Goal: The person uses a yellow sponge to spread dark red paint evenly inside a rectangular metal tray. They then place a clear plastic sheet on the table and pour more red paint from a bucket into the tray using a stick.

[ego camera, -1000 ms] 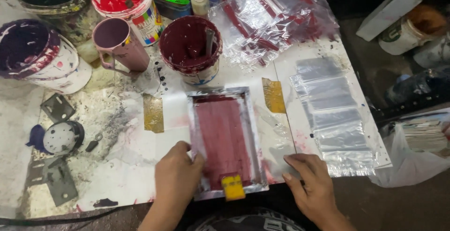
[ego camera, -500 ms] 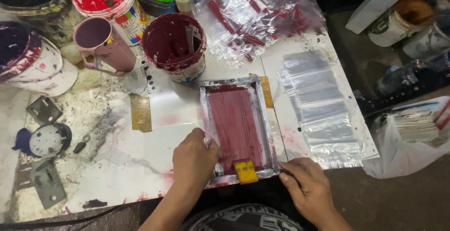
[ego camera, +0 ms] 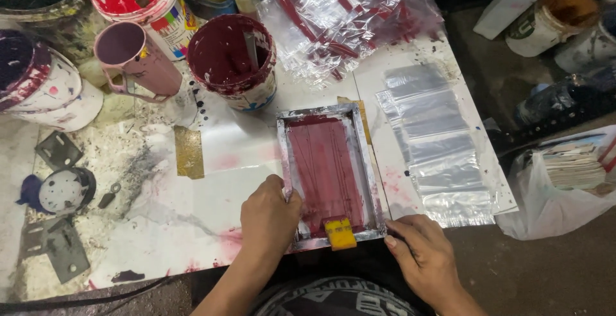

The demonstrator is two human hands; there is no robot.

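A small metal-framed printing screen [ego camera: 328, 175], its mesh soaked dark red, lies flat on the paint-stained counter [ego camera: 160, 220] right at the near edge, close to the person's body where both hands can steady it. The left hand [ego camera: 269, 216] presses on the frame's near left corner, its grip curled over the rim with the thumb on top, apparently to keep the frame from sliding on the slick white sheet beneath. The right hand [ego camera: 427, 255] rests at the near right corner, fingers together and touching the frame's edge; whether it pinches anything underneath cannot be told from this angle. A yellow squeegee [ego camera: 339, 233] sits parked at the screen's near end. The tub of dark red ink [ego camera: 232, 59] stands just beyond the frame, within easy reach, and a row of clear plastic bags [ego camera: 436, 143] lies to the right, with printed bags [ego camera: 353, 14] heaped farther back.
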